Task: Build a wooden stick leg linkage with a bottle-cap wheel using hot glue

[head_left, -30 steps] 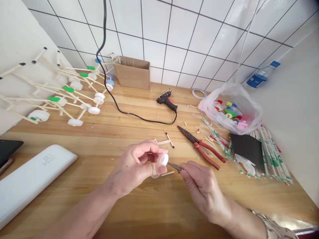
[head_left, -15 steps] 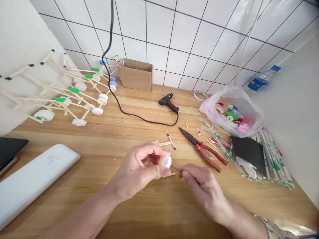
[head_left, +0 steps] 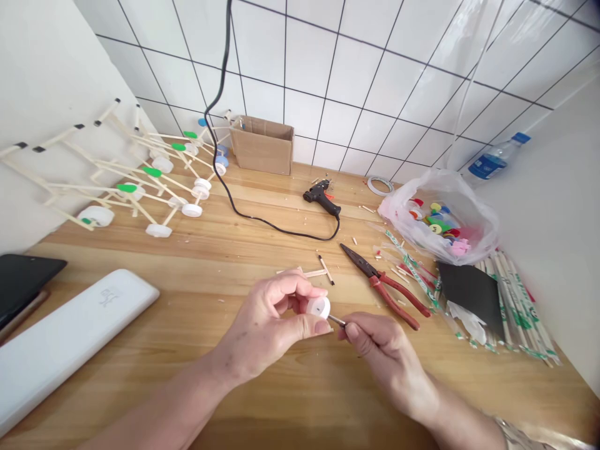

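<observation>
My left hand [head_left: 274, 325] pinches a small white bottle cap [head_left: 319, 307] between thumb and fingers, just above the wooden table [head_left: 197, 256]. My right hand [head_left: 379, 347] is closed round a thin metal tool [head_left: 336, 321] whose tip touches the cap's flat face. Short wooden sticks [head_left: 319, 270] lie on the table just beyond the hands. Red-handled pliers [head_left: 387, 286] rest to the right of them.
A black glue gun [head_left: 322, 197] with its cord lies at the back, beside a cardboard box [head_left: 262, 145]. Stick-and-cap frames [head_left: 140, 178] stand at the left. A bag of coloured caps [head_left: 440, 219], wrapped chopsticks [head_left: 510, 294], a black sheet [head_left: 471, 289], a white case [head_left: 65, 337] and a water bottle [head_left: 494, 159] surround the work area.
The tool's tip has gone closer into the cap's face. The view has shifted, so both hands sit a little lower and further right in the frame.
</observation>
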A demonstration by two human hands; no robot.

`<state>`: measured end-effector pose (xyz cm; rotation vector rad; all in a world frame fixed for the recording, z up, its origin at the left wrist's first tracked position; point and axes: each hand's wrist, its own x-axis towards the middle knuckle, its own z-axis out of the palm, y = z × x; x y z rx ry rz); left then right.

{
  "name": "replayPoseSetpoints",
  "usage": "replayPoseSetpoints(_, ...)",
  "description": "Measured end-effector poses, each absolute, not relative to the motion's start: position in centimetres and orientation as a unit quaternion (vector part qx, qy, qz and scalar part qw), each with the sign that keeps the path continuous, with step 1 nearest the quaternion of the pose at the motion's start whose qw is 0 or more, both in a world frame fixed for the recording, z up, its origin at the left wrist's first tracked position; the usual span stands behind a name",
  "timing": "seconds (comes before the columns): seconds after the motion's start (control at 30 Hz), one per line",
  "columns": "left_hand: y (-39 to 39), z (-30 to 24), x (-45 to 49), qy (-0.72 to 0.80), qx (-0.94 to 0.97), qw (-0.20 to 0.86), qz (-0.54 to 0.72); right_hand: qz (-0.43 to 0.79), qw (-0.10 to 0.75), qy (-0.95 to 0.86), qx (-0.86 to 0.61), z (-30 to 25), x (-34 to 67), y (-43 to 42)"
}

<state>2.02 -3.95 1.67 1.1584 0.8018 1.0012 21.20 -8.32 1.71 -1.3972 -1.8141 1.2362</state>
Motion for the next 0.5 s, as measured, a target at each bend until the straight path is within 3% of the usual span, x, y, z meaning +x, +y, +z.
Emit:
replayPoseSetpoints(0.17,-4.1,1.6,2.4,0.392,0.495,0.652,0.42,0.157,0.295,-0.819,-0.466,0.7,21.4,-8.9)
replayPoseSetpoints(0.23,-4.2,1.8,2.6,0.41,0.485,0.65,0.417,0.119,0.292,-0.83,-0.459,0.5,21.3,-8.9)
replayPoseSetpoints(0.3,-4.3,2.1,2.7,0.42,0.474,0.653,0.416,0.177,0.293,-0.808,-0.48,0.5,21.2,-8.9)
replayPoseSetpoints(0.5,-4.2,1.9,2.6,0.403,0.474,0.681,0.385,0.556,0.282,-0.572,-0.534,1.1,20.7,-8.2)
